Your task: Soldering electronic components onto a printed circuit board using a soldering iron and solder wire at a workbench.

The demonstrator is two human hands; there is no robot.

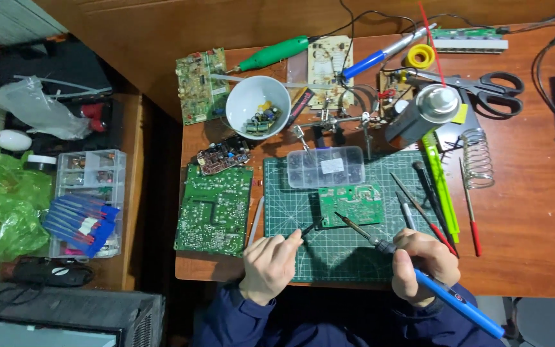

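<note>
1 small green circuit board [351, 205] lies flat on the gridded cutting mat [303, 257]. The right hand [422, 265] grips 1 blue-handled soldering iron [419, 273], tip on the board. The left hand [270, 266] pinches 1 thin black tool [307, 229] at the board's left edge.

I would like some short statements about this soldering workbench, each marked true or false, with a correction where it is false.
1. The right hand holds a blue-handled soldering iron whose tip points at the small green circuit board on the green cutting mat. True.
2. The left hand holds black-handled scissors. False: it holds a thin dark tool; the scissors lie at the far right.
3. The white round bowl holds nothing. False: small parts lie in it.
4. A clear lidded plastic box sits at the mat's far edge. True.
</note>
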